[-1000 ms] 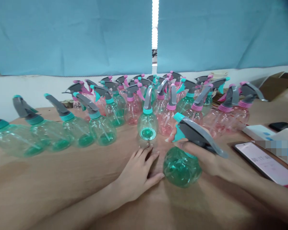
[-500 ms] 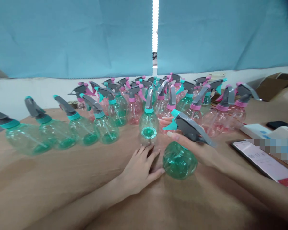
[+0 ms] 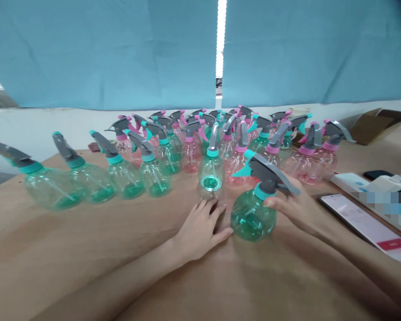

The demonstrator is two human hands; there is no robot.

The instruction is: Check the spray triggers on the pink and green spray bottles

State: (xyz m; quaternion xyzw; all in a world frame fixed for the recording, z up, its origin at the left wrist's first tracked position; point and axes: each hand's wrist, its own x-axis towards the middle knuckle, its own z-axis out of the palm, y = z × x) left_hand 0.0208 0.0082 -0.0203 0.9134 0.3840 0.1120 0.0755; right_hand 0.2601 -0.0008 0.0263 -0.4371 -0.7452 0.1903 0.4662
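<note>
My left hand (image 3: 202, 229) lies palm down on the wooden table (image 3: 96, 254), fingers spread. Its fingertips reach the base of a clear green spray bottle (image 3: 205, 171) with a turquoise collar, and its thumb tip is beside a second, nearer green spray bottle (image 3: 250, 218). That nearer bottle stands upright, its grey head and turquoise trigger pointing left. At its right side is my right hand (image 3: 294, 209), closed about the neck, with the thumb against the turquoise collar. The other right fingers are mostly hidden behind the spray head.
Several green spray bottles (image 3: 125, 178) stand in a row on the left. Pink spray bottles (image 3: 239, 162) and more green ones crowd the back. On the right lie a phone (image 3: 364, 227) and a white box-like device (image 3: 354, 183). A cardboard box (image 3: 379, 127) sits behind them.
My right hand has drawn back to the right, from across the near bottle's neck to its right side. That bottle now stands more upright. My left hand stays flat; the view has shifted slightly.
</note>
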